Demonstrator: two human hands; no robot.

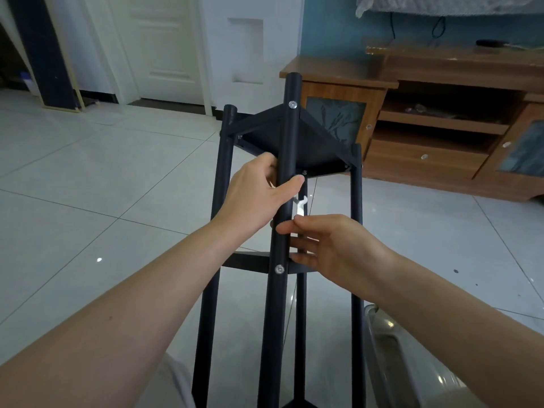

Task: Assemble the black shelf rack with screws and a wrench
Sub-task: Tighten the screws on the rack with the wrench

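front pole (290, 136) half hiding apparent wrench (300, 206), wooden cabinet (426, 160) behind

Left hand (259, 195) and right hand (332, 248) both bare, forearms bare to the frame edge. Small dark spot on left forearm (110, 318). Pale grey fabric (176, 381) at bottom edge, garment type unclear.

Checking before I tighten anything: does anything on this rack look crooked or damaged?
Nothing stands out on the rack; both visible screws sit in the front post. The wooden cabinet has a chipped top edge.
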